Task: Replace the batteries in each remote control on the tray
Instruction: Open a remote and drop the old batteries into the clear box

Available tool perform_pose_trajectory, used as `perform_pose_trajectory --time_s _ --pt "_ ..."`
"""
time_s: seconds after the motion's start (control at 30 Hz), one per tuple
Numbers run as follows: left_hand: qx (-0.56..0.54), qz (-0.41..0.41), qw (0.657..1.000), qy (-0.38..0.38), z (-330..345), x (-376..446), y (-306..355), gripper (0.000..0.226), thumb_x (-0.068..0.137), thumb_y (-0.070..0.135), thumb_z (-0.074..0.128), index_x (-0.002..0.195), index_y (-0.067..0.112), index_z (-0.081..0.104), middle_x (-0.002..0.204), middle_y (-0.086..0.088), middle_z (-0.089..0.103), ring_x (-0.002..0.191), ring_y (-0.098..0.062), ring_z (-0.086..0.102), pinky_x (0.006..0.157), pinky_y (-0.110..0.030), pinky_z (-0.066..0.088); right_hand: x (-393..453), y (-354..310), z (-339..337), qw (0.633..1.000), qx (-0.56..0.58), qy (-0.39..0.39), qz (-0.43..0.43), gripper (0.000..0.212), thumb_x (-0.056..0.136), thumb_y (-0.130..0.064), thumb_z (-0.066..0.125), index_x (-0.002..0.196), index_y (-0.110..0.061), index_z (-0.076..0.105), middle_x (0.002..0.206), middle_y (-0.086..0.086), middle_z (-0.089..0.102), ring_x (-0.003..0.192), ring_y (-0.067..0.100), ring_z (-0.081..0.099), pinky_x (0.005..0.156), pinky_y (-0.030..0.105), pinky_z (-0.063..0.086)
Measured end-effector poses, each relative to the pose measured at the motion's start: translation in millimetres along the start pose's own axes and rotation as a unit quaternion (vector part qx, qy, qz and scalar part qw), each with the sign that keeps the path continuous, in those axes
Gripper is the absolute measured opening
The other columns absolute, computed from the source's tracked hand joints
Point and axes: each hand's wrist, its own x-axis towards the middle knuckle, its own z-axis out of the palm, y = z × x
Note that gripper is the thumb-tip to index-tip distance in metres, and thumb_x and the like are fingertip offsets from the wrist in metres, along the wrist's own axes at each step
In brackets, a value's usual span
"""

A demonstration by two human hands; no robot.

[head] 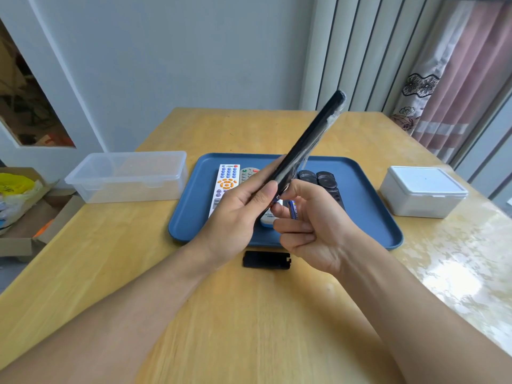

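Note:
My left hand (238, 214) grips the lower end of a long black remote (313, 137), tilted up and away over the blue tray (368, 217). My right hand (310, 231) holds a blue battery (293, 209) in its curled fingers, its fingertips at the remote's bottom end. The black battery cover (266, 259) lies on the table in front of the tray. On the tray lie a white remote with coloured buttons (225, 184), a grey remote (248, 173) partly hidden by my left hand, and two black remotes (327, 180).
A clear open plastic box (127, 176) stands left of the tray. A white lidded box (422, 191) stands to the right. The wooden table (249, 314) reaches to a wall; cardboard boxes sit on the floor at the left.

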Motion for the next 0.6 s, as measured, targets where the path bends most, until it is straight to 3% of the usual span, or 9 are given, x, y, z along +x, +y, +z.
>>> perform_pose_trajectory --time_s 0.2,0.3,0.4,0.47,0.6 --pt "-0.053 -0.007 0.996 0.067 5 2 -3 0.043 0.107 0.024 0.04 0.149 0.021 0.047 0.144 0.006 0.059 0.136 -0.009 0.052 0.116 -0.031 0.037 -4 7 8 0.989 -0.069 0.08 -0.1 0.004 0.088 -0.018 0.059 0.089 -0.018 0.063 0.077 -0.002 0.061 0.044 0.01 0.022 0.039 0.022 0.017" --pt "-0.115 -0.023 0.988 0.101 3 4 -2 0.042 0.107 0.022 0.041 0.148 0.022 0.049 0.14 0.003 0.062 0.125 -0.007 0.059 0.101 -0.021 0.048 -1 14 11 0.95 -0.182 0.123 -0.223 0.006 0.091 -0.025 0.066 0.093 -0.022 0.071 0.078 -0.009 0.068 0.048 0.003 0.039 0.045 0.018 0.03" --pt "-0.132 -0.038 0.984 0.118 2 5 -2 0.041 0.107 0.024 0.043 0.147 0.025 0.05 0.138 -0.001 0.064 0.112 -0.011 0.06 0.103 -0.028 0.048 4 19 11 0.901 -0.261 0.146 -0.315 0.004 0.091 -0.028 0.071 0.093 -0.026 0.073 0.073 -0.017 0.068 0.062 -0.003 0.051 0.059 0.011 0.04" --pt "-0.137 -0.047 0.982 0.122 2 5 -1 0.041 0.106 0.025 0.044 0.147 0.024 0.051 0.13 0.0 0.067 0.104 -0.011 0.059 0.101 -0.027 0.049 5 19 10 0.896 -0.266 0.141 -0.326 0.003 0.09 -0.028 0.073 0.092 -0.026 0.073 0.076 -0.016 0.069 0.067 -0.004 0.054 0.065 0.01 0.043" --pt "-0.164 -0.069 0.976 0.127 3 5 0 0.039 0.106 0.029 0.047 0.143 0.021 0.056 0.129 -0.01 0.065 0.114 -0.028 0.059 0.109 -0.037 0.041 6 16 9 0.889 -0.292 0.142 -0.322 0.004 0.089 -0.027 0.073 0.087 -0.023 0.072 0.079 -0.011 0.07 0.067 0.002 0.054 0.068 0.022 0.046"
